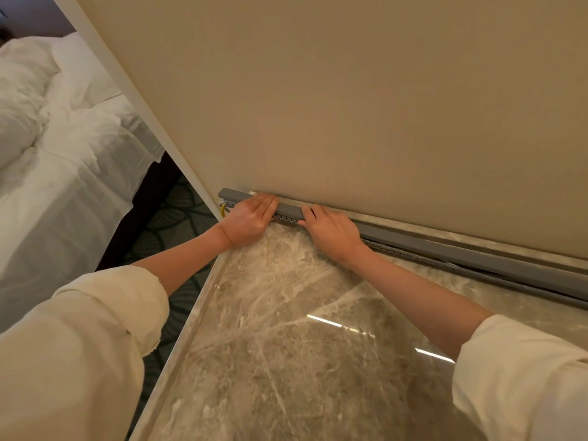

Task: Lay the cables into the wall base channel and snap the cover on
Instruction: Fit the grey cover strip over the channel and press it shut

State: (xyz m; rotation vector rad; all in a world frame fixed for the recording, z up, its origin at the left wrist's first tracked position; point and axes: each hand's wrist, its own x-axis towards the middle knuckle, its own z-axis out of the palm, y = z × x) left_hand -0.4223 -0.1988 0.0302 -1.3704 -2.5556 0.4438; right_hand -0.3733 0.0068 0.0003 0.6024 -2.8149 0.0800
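Both hands lay flat, fingers extended, on grey cover (445, 249) over channel (286, 218) at wall (350, 106) base: left hand (246, 219), right hand (331, 232). Yellow cable (223, 210) poked out left end. Marble ledge (286, 345) below, bed (63, 154) left.

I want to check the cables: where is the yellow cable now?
In the head view, the yellow cable hangs out of the left end of the grey channel, just left of the left hand.
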